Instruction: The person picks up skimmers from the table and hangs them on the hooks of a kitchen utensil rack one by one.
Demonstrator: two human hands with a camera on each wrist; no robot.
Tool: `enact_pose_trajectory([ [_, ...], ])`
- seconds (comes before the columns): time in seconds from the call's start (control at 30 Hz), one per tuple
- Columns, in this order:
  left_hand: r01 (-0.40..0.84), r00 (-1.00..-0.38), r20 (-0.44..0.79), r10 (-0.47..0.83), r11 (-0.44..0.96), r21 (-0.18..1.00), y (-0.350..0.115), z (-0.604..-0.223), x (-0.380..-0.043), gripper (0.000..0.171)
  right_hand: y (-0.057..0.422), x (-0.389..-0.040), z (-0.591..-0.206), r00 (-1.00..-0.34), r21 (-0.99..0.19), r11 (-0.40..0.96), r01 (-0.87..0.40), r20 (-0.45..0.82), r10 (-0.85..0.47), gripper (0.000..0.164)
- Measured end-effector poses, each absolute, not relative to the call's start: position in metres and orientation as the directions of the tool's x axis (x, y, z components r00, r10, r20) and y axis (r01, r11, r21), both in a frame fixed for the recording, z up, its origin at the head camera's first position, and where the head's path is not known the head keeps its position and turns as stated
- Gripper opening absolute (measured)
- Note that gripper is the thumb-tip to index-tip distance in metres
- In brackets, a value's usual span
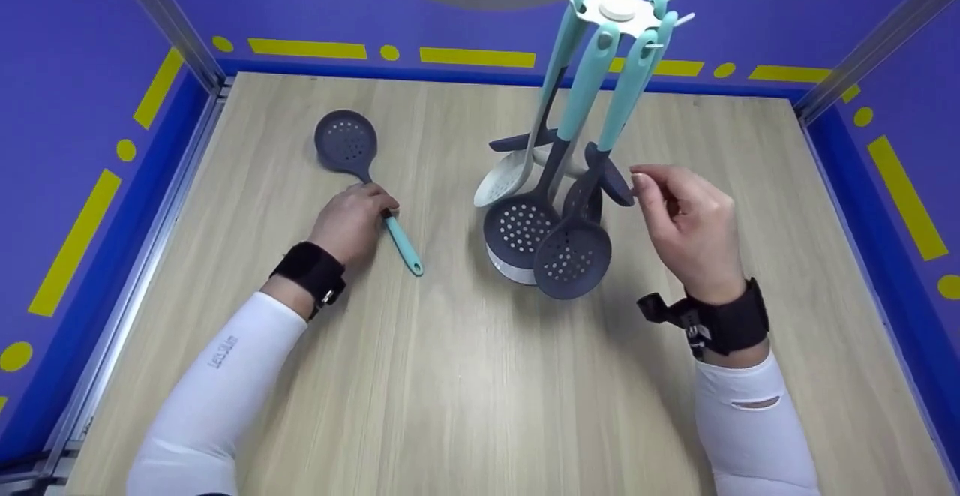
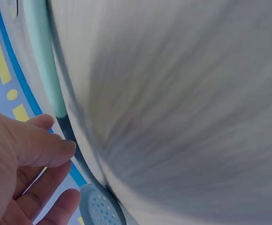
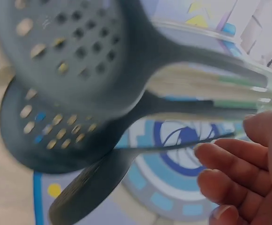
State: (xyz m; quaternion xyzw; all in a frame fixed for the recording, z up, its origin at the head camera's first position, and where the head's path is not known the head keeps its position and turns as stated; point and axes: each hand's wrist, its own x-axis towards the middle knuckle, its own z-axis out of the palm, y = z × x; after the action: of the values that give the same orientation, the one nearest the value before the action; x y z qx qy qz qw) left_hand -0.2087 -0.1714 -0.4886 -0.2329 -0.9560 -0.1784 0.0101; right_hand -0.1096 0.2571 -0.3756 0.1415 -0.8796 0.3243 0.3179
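Note:
A dark skimmer (image 1: pixel 345 142) with a mint handle (image 1: pixel 405 244) lies on the table at the left. My left hand (image 1: pixel 352 222) pinches its dark neck between thumb and fingers, as the left wrist view shows. On a white rotating rack (image 1: pixel 619 7) hang several mint-handled utensils. Among them are two dark perforated skimmers (image 1: pixel 574 260) and a pale slotted spoon (image 1: pixel 501 179). My right hand (image 1: pixel 697 222) is beside the rack's right side, fingers loosely curled, fingertips close to a dark utensil head (image 1: pixel 616 183). Nothing shows between those fingers in the right wrist view.
The rack's round white base (image 1: pixel 510 267) is partly covered by the hanging heads. Blue panels with yellow marks (image 1: pixel 478 57) enclose the wooden table (image 1: pixel 465 376) at the back and both sides. Metal posts (image 1: pixel 847 53) stand at the back corners.

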Motion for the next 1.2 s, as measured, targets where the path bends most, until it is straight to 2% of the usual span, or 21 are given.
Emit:
enact_pose_trajectory([
  [0.33, 0.448, -0.893, 0.12, 0.434, 0.831, 0.331, -0.175, -0.491, -0.219, 0.024, 0.291, -0.128, -0.409, -0.805, -0.459, 0.821, -0.34, 0.593, -0.001, 0.022],
  [0.47, 0.443, -0.895, 0.116, 0.43, 0.834, 0.33, -0.175, -0.491, -0.223, 0.022, 0.308, -0.134, -0.425, -0.847, -0.444, 0.847, -0.294, 0.531, -0.016, 0.033],
  [0.73, 0.434, -0.9, 0.123, 0.418, 0.833, 0.342, -0.173, -0.494, -0.224, 0.017, 0.338, -0.14, -0.457, -0.949, -0.441, 0.882, -0.164, 0.315, -0.019, 0.068],
  [0.93, 0.45, -0.893, 0.153, 0.424, 0.824, 0.345, -0.177, -0.496, -0.225, 0.021, 0.351, -0.14, -0.478, -0.974, -0.406, 0.909, -0.092, 0.225, 0.002, 0.077],
  [1.1, 0.439, -0.898, 0.18, 0.4, 0.807, 0.395, -0.18, -0.488, -0.224, 0.028, 0.359, -0.138, -0.49, -0.983, -0.352, 0.932, -0.084, 0.185, -0.019, 0.082],
  [1.2, 0.426, -0.905, 0.2, 0.376, 0.789, 0.443, -0.18, -0.481, -0.22, 0.024, 0.363, -0.135, -0.494, -0.989, -0.333, 0.94, -0.075, 0.149, -0.026, 0.086],
])
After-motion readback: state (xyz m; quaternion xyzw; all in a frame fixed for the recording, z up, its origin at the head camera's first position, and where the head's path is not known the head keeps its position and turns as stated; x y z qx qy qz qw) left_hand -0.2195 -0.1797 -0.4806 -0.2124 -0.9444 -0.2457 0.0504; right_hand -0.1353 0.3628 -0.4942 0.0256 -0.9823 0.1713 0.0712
